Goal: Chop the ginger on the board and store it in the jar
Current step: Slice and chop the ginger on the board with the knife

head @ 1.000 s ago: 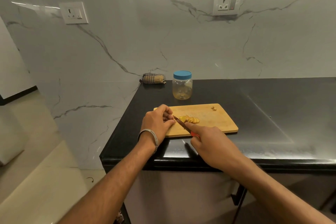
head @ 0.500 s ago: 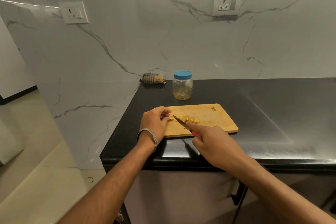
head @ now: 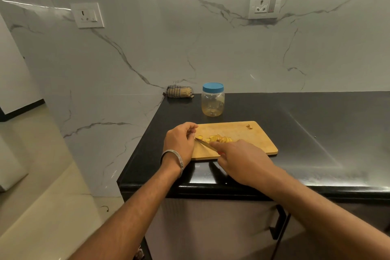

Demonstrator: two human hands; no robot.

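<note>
Yellow ginger slices (head: 219, 138) were piled mid-board (head: 253, 143) — your right hand (head: 242, 160) gripped the knife (head: 205, 144), left hand (head: 180, 141) fingers curled, pinning the last bit. Blue-lidded jar (head: 212, 101) was capped, storing undone.

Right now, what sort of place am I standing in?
Most likely a home kitchen: a black stone counter against a marble-look wall with power sockets, a wooden chopping board holding sliced ginger, and a blue-lidded jar behind it.
</note>
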